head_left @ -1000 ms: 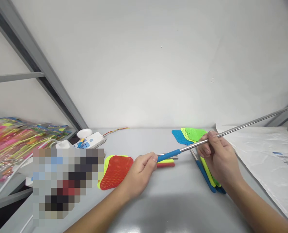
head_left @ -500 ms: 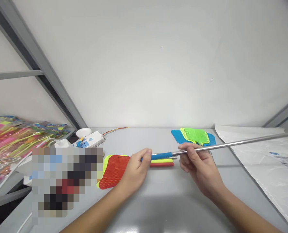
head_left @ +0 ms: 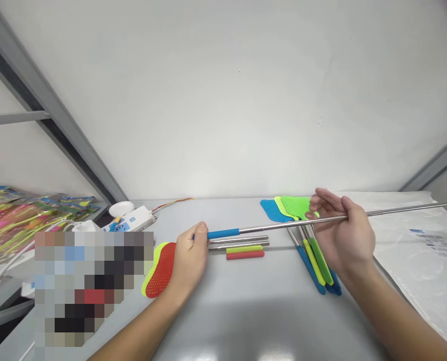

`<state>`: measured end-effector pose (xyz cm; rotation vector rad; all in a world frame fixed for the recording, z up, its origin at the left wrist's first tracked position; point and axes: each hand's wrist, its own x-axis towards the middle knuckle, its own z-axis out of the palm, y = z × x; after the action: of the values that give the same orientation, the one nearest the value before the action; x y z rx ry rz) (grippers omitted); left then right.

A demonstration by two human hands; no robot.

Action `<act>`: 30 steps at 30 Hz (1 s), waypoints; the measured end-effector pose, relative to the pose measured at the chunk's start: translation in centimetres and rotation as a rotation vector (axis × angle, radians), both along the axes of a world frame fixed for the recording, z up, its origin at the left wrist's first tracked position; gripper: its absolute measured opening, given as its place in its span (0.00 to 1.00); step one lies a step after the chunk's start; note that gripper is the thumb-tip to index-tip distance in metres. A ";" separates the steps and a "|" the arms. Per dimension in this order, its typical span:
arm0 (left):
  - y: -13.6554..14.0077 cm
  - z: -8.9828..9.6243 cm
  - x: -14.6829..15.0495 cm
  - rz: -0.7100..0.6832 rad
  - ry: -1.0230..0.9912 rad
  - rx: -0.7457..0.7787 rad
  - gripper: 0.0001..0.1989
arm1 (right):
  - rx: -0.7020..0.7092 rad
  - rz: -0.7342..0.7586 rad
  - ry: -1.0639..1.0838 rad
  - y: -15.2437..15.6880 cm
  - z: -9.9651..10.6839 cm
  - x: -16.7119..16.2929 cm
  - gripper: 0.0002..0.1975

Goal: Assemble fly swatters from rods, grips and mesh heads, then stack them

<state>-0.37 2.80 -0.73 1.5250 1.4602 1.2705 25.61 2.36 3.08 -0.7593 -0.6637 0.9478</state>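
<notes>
My left hand [head_left: 188, 256] grips the blue handle [head_left: 223, 233] of a long steel rod [head_left: 396, 209] that stretches level to the right edge of the view. Further along the rod, my right hand [head_left: 341, 233] has its fingers spread and the rod lies across the palm. Under the left hand lie a red swatter head [head_left: 159, 271] on a yellow one, with their steel shafts and a green and a red handle [head_left: 245, 252] on the grey table [head_left: 246, 311]. A stack of blue, yellow and green swatters [head_left: 291, 208] lies below my right hand.
A white plastic bag [head_left: 419, 245] covers the table's right side. A white power strip [head_left: 131, 219] with a cable sits at the back left, beside packs of coloured items [head_left: 16, 215]. A grey metal frame [head_left: 46, 113] slants on the left before the white wall.
The rod has dropped from a raised slant to level and shifted left with my left hand. My right hand slid right along the rod and loosened its fingers.
</notes>
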 end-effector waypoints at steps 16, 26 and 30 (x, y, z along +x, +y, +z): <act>-0.5 5.7 -2.4 -0.472 0.548 0.033 0.23 | -0.172 0.445 -0.148 -1.1 -1.1 -2.9 0.23; -1.0 4.3 -2.0 -0.569 0.391 -0.177 0.20 | -0.113 0.096 0.088 0.5 1.5 2.5 0.20; -0.2 3.5 -1.9 -0.485 0.490 -0.136 0.22 | -0.089 -0.043 0.193 1.7 1.3 5.5 0.20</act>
<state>-2.31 2.62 2.81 2.0261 1.3014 0.5236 31.12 4.11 4.36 -0.7471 -0.4371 1.0019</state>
